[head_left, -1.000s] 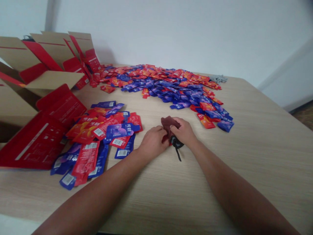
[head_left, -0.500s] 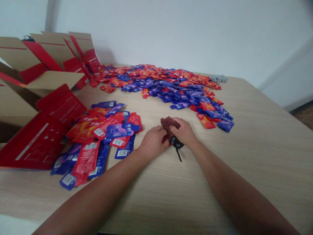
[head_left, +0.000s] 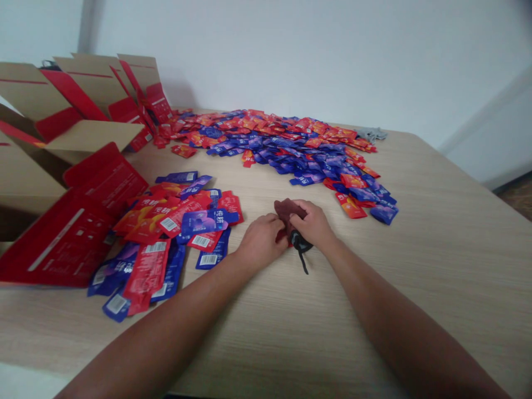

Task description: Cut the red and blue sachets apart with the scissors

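Both of my hands meet low over the middle of the table. My right hand [head_left: 311,221] is closed on a bunched brown cloth [head_left: 286,208], thumb pressed on top. Under that hand hangs a black-and-grey thing with a thin black cord [head_left: 303,261]; its kind I cannot make out. My left hand [head_left: 261,239] lies against the cloth's left side, its fingers curled in. A sliver of a red sachet [head_left: 290,244] shows beneath the fingers; most of it is hidden. Left of that hand lies a loose pile of red and blue sachets [head_left: 203,221].
A long heap of red, orange and blue sachets [head_left: 291,147] curves along the back of the table [head_left: 436,233]. Opened red cardboard boxes [head_left: 78,233] with raised flaps stand at the left. A crumpled grey cloth [head_left: 372,134] lies at the heap's far right end, near the wall.
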Motion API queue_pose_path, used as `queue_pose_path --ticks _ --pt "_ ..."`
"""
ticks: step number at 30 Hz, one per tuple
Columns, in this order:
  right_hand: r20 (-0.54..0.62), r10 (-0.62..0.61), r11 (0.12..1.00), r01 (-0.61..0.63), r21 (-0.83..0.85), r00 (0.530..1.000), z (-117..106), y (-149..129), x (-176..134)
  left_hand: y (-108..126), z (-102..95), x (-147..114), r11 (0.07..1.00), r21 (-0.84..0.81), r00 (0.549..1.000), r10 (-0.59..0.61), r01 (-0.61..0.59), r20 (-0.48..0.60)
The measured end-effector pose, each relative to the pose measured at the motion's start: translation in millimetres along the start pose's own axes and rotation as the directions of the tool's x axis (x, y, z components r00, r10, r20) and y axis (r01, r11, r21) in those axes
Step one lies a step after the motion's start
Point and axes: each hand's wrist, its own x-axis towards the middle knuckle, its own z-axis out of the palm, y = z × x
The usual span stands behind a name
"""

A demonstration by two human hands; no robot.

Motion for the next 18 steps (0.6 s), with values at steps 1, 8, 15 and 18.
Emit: queue_pose_path --ticks 1,8,15,18 --pt "0.004 0.006 1.000 -0.006 0.006 1.000 -0.1 0.1 0.0 -0.2 0.3 -0.2 1.000 0.002 1.000 -0.002 0.002 -0.002" --pt "-0.009 0.038 0.999 -0.038 0.030 0.999 0.9 1.9 0.8 -1.9 2.0 -0.4 1.000 -0.012 1.000 0.009 -0.009 -0.004" --pt "-0.010 0.039 0.999 -0.039 0.031 0.999 0.9 1.3 0.9 -0.6 0.8 0.3 1.000 -0.014 1.000 -0.001 0.001 0.000" --pt "0.004 0.034 0.999 -0.034 0.034 0.999 1.0 1.7 0.5 -0.6 0.6 0.6 1.000 -0.005 1.000 0.002 -0.002 0.002"
